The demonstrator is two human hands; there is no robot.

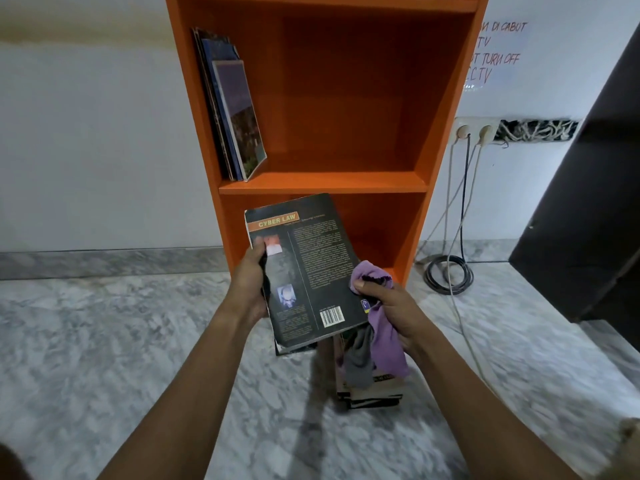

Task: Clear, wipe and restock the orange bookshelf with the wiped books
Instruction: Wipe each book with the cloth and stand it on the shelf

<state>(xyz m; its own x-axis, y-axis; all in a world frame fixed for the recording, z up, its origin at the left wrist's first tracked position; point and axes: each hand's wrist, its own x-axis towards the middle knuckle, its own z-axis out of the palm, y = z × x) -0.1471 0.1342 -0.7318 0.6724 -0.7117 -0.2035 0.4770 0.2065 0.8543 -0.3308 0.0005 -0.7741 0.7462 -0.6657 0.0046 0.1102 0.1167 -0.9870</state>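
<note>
The orange bookshelf stands against the wall ahead. Several thin books lean against the left wall of its middle compartment. My left hand grips the left edge of a black book titled "Cyber Law", back cover up, in front of the lowest compartment. My right hand holds a purple and grey cloth, pressed on the book's lower right corner. A stack of books lies on the floor below the cloth, partly hidden by it.
The marble floor spreads all around. Right of the shelf, cables run from two wall sockets and coil on the floor. A dark panel leans at the far right. A handwritten sign hangs on the wall.
</note>
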